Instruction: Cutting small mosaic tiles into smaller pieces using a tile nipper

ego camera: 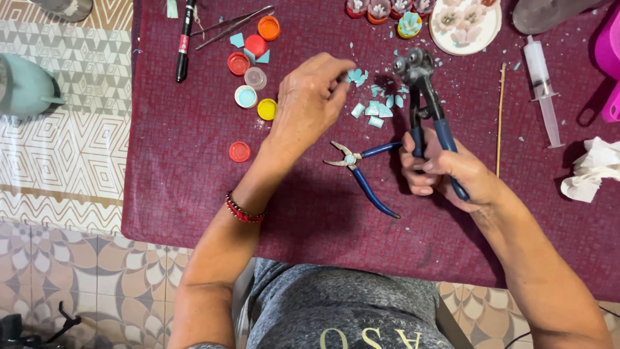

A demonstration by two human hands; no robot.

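My right hand [445,169] grips the blue handles of wheeled nippers [421,90], whose black head with two small wheels points away from me. My left hand [313,97] pinches a small pale turquoise tile piece [354,75] between fingertips, just left of the nipper wheels. Under them lies a scatter of turquoise tile chips [376,110] on the dark red cloth [194,168]. A second pair of blue-handled pliers [358,169] lies open on the cloth between my hands.
Several coloured bottle caps [253,71] lie at the upper left, beside a black marker [184,42] and tweezers [232,26]. A round plate [466,29], small flower pieces, a syringe [542,87], a thin wooden stick [500,119] and crumpled tissue [591,169] sit to the right.
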